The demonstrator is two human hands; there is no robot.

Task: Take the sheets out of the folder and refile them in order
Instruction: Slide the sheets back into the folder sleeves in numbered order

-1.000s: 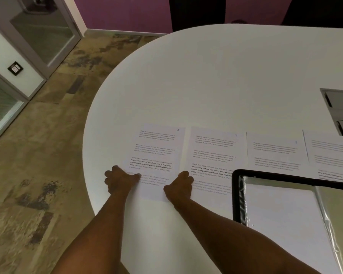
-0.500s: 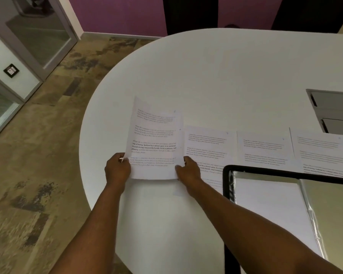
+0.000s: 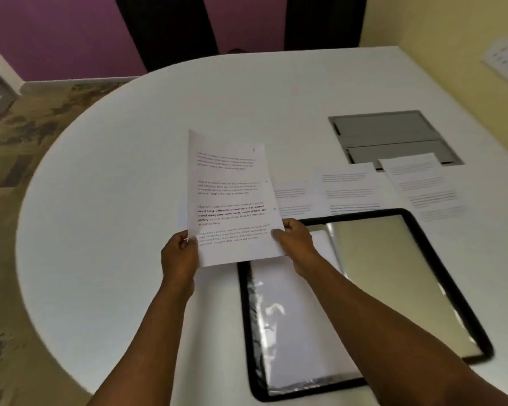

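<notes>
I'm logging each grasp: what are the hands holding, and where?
One printed sheet, lifted off the table: left hand pinches its lower left edge, right hand its lower right edge.

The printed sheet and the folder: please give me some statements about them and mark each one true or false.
1. Both hands hold the printed sheet by its lower corners. True: left hand, right hand.
2. The folder is closed. False: it lies open on the table.
3. Other sheets lie in a row beyond the folder. True.
4. The held sheet is blank. False: it carries paragraphs of text.
</notes>
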